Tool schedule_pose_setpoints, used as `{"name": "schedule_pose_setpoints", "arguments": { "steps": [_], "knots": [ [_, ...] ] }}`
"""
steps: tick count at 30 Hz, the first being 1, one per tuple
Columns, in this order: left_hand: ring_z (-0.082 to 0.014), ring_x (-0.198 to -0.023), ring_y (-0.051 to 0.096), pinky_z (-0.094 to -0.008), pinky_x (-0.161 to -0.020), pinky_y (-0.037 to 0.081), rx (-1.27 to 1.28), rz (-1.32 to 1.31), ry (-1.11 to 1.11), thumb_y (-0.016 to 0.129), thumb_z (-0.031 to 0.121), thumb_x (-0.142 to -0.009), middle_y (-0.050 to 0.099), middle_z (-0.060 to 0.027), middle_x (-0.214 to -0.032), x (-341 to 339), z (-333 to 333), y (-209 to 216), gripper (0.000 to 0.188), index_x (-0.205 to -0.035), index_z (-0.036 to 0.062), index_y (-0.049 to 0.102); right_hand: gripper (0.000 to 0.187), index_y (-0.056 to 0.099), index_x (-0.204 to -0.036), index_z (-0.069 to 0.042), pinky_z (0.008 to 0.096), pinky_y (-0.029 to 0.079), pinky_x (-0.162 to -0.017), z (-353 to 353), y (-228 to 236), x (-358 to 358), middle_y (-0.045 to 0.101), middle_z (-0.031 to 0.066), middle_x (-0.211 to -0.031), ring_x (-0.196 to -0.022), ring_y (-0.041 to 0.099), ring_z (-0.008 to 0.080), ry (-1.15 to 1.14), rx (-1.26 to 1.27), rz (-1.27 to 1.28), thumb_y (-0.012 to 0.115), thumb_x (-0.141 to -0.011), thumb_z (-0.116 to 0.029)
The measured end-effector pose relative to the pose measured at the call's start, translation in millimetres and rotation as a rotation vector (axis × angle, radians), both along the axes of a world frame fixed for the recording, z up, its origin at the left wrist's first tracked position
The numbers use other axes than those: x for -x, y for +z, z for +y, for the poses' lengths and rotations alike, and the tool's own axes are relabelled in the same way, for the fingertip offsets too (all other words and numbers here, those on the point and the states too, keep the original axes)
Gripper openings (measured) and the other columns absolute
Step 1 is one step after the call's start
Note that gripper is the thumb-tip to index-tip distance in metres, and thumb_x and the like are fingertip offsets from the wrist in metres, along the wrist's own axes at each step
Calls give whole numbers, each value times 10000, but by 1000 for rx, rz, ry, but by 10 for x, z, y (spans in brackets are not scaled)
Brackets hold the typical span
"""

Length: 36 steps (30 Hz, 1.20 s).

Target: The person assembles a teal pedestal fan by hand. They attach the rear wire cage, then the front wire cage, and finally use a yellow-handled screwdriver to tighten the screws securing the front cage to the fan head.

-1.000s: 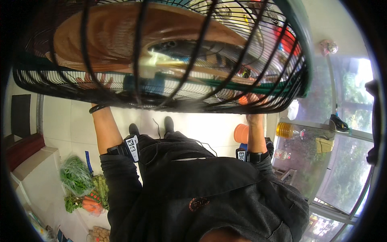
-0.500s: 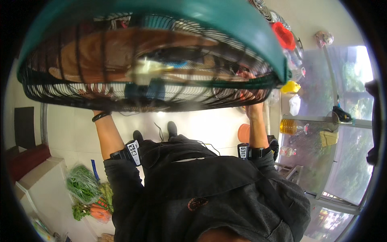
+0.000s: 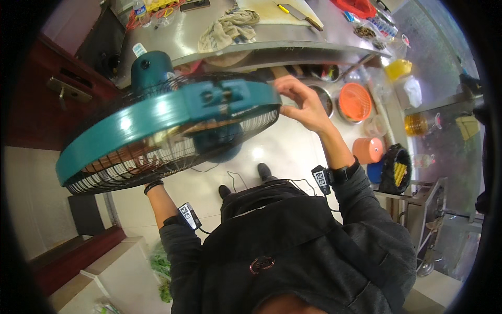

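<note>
A green electric fan (image 3: 172, 120) with a round wire cage and brown blades is tilted in front of me, its motor housing pointing away. My right hand (image 3: 309, 109) has its fingers and thumb at the right end of the green rim, gripping that edge. Behind the lower left of the cage is my left hand (image 3: 149, 161), seen only dimly through the wires, against the fan. Most of its fingers are hidden there.
Beyond the fan is a steel counter (image 3: 175, 39) with a cloth (image 3: 230, 30), a cutting board (image 3: 264, 11) and a knife (image 3: 299, 15). Orange basket (image 3: 355, 102) and orange bucket (image 3: 367, 150) stand right. A dark red door (image 3: 49, 112) is at left; cords cross the floor.
The fan has dropped lower and turned, with its right end nearer and its motor housing now visible. My right hand has moved up to the rim's right end. The counter has come into view.
</note>
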State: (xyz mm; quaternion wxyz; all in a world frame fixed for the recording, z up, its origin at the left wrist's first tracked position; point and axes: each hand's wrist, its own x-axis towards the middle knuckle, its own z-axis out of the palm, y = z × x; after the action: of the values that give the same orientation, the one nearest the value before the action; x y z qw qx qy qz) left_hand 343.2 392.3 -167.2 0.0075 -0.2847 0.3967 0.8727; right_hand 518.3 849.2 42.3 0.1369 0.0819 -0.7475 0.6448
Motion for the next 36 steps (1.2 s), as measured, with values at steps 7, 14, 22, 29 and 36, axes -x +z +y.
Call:
{"name": "schedule_pose_setpoints", "arguments": {
  "steps": [7,14,22,29,36],
  "knots": [
    [-333,-1258,420,-599,-998,379,124,27,79,416,699,-885,448,-96,-1345,-247,-184,289,690,-1343,184,457,399,593,-1160,-13,351,404,-1079,78,-80,126,525,75,-1240,-1197,527,194,44,25,4,728,-785,-15],
    [-229,-1146,520,-418,-959,421,738,284,670,451,417,-991,579,-65,-1216,-948,287,1573,433,-1232,76,565,345,635,-1058,-16,307,463,-919,178,-92,199,596,67,-1053,-1016,569,179,151,-21,78,767,-743,-59],
    [-346,-1249,474,-474,-1058,377,1672,1303,290,721,258,-823,514,-182,-1298,-1877,1820,3007,471,-1197,55,519,390,596,-1066,-32,318,447,-962,339,-89,367,551,90,-1155,-1117,541,217,293,-176,193,780,-723,-65],
    [-308,-1283,486,-471,-1117,286,2554,1264,-799,890,242,-571,539,-106,-1354,-1522,2678,3792,850,-1342,145,546,772,451,-1343,-86,375,417,-1083,141,-87,265,419,151,-1455,-1334,450,302,250,-93,181,835,-673,-80],
    [-267,-1045,580,-385,-920,447,2671,1182,-1102,899,233,-540,595,-101,-1178,-1301,2785,3830,813,-1265,75,568,872,421,-1410,-92,405,478,-1000,-2,-174,234,470,136,-1408,-1259,503,357,86,-278,182,855,-654,-122]
  ]
}}
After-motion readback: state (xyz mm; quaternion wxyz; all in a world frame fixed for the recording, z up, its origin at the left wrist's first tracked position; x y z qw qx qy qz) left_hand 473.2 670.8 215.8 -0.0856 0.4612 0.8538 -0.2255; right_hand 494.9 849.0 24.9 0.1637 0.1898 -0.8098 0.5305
